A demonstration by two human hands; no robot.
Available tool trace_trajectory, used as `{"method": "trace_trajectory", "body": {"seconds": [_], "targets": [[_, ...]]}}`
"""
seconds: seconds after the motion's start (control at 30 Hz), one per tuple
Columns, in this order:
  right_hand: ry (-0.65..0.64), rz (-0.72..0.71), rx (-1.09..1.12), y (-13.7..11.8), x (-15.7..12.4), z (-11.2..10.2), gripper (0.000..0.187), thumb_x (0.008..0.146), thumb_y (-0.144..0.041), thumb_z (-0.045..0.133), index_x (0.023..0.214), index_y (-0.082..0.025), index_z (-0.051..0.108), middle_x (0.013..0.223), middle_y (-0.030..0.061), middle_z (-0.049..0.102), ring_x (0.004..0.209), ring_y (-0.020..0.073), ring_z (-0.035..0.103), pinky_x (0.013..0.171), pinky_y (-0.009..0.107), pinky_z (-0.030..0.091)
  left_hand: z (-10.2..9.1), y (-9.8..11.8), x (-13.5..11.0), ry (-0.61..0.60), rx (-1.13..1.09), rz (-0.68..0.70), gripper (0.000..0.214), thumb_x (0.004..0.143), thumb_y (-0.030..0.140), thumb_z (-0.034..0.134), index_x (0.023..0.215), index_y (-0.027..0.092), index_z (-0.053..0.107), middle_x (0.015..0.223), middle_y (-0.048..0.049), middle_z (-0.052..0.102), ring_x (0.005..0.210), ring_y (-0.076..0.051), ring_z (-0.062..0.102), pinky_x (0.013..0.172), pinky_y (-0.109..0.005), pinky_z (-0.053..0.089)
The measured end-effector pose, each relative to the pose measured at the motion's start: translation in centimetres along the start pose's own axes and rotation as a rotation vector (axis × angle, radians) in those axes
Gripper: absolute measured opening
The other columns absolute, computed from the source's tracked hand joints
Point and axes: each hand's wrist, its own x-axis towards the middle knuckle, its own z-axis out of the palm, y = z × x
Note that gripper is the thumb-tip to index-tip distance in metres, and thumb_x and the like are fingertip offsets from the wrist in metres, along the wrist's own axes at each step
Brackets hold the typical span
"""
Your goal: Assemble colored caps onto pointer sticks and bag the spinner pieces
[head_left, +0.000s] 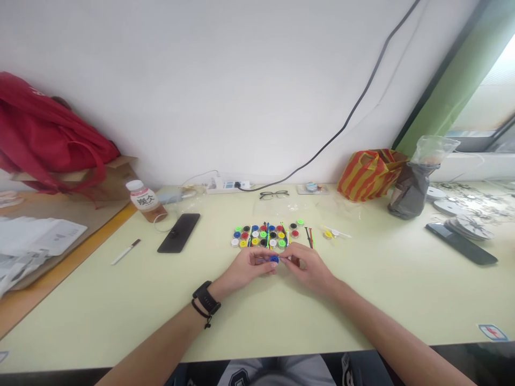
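Observation:
My left hand (251,266) is closed on a small round blue piece (274,259), pinched between thumb and fingers. Against the right side of that piece, my right hand (304,264) has its fingertips pressed together; what they grip is too small to make out. Just beyond both hands lie rows of small round pieces in several colours, among them a white one (235,242) and a red one (295,234). Thin coloured strips (309,237) lie between and beside them. Apart to the right are a yellow round piece (328,234) and a white strip (341,232).
A dark phone (179,233), a pen (125,252) and a drink bottle (147,201) lie or stand to the left. Glasses (274,194) and a power strip (227,186) are near the wall. A striped bag (368,174), a grey bag (410,190) and another phone (461,244) occupy the right.

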Motion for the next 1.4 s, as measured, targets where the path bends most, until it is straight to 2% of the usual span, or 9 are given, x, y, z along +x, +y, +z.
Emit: {"method": "trace_trajectory", "body": {"seconds": [0.27,0.37,0.5,0.67,0.8,0.9,1.03,1.2,1.4], "targets": [[-0.006,-0.192,-0.397,1.0,-1.1,0.4,0.033,0.107,-0.024,0.041,0.106,-0.025,0.074,0.093,0.011,0.075,0.074,0.0197,0.065,0.065,0.034,0.047,-0.1,0.1,0.0,-0.026,-0.018,0.018,0.039,0.082,0.039,0.087,0.114,0.018,0.078,0.107,-0.0104,0.077,0.093,-0.022,0.074,0.089,-0.035,0.06],[-0.009,-0.179,-0.349,1.2,-1.7,0.4,0.032,0.107,-0.026,0.043,0.115,-0.026,0.074,0.103,0.0132,0.077,0.078,0.0219,0.069,0.068,0.037,0.052,0.0,0.3,-0.1,-0.021,0.016,0.048,0.038,0.082,0.04,0.087,0.112,0.018,0.079,0.112,-0.0115,0.076,0.097,-0.024,0.074,0.09,-0.035,0.061],[-0.03,-0.2,-0.313,1.1,-2.1,0.4,0.033,0.107,-0.028,0.044,0.125,-0.026,0.072,0.115,0.0149,0.076,0.09,0.0257,0.072,0.073,0.041,0.059,0.2,0.4,0.0,0.005,0.035,0.072,0.039,0.085,0.045,0.083,0.111,0.016,0.079,0.105,-0.0112,0.077,0.086,-0.023,0.075,0.084,-0.036,0.063],[0.088,-0.201,-0.35,0.6,-1.5,0.7,0.027,0.105,-0.026,0.048,0.117,-0.026,0.073,0.111,0.0127,0.076,0.087,0.0227,0.073,0.07,0.036,0.058,0.3,0.7,-0.1,0.039,0.022,0.093,0.036,0.085,0.043,0.084,0.108,0.015,0.078,0.096,-0.0091,0.077,0.084,-0.021,0.075,0.083,-0.035,0.062],[0.141,-0.008,-0.166,0.3,-0.8,0.4,0.024,0.102,-0.035,0.055,0.122,-0.025,0.064,0.091,0.0072,0.073,0.057,0.0147,0.061,0.057,0.031,0.052,0.2,0.7,-0.2,0.054,-0.06,0.082,0.034,0.084,0.04,0.086,0.105,0.015,0.075,0.088,-0.0074,0.076,0.087,-0.022,0.075,0.085,-0.035,0.06],[0.06,0.164,0.028,-0.2,-0.5,0.2,0.02,0.1,-0.042,0.058,0.107,-0.024,0.063,0.079,0.0021,0.068,0.049,0.0113,0.053,0.048,0.027,0.045,0.2,0.7,-0.3,0.102,-0.098,0.111,0.033,0.08,0.038,0.088,0.097,0.015,0.072,0.092,-0.0079,0.076,0.089,-0.023,0.075,0.085,-0.036,0.06],[-0.187,0.319,0.467,-1.4,0.0,0.1,0.027,0.097,-0.049,0.064,0.107,-0.025,0.056,0.112,0.0072,0.072,0.053,0.0103,0.061,0.046,0.025,0.049,0.5,1.0,-0.3,0.216,-0.062,0.208,0.031,0.077,0.035,0.091,0.091,0.016,0.071,0.094,-0.0069,0.075,0.089,-0.02,0.073,0.082,-0.032,0.06],[-0.409,0.373,0.854,-2.0,0.3,0.0,0.041,0.095,-0.05,0.068,0.116,-0.028,0.041,0.133,0.0097,0.067,0.063,0.0102,0.07,0.061,0.028,0.057,0.7,1.3,-0.4,0.205,-0.069,0.234,0.03,0.078,0.033,0.091,0.092,0.016,0.07,0.096,-0.0073,0.077,0.093,-0.021,0.073,0.085,-0.033,0.06],[-0.441,0.386,0.974,-1.6,0.2,0.3,0.051,0.091,-0.053,0.073,0.116,-0.03,0.035,0.113,0.0011,0.068,0.065,0.0102,0.068,0.068,0.029,0.056,0.4,0.9,-0.1,0.191,-0.074,0.235,0.031,0.078,0.031,0.091,0.092,0.015,0.068,0.097,-0.0082,0.077,0.096,-0.023,0.074,0.089,-0.035,0.06]]}}
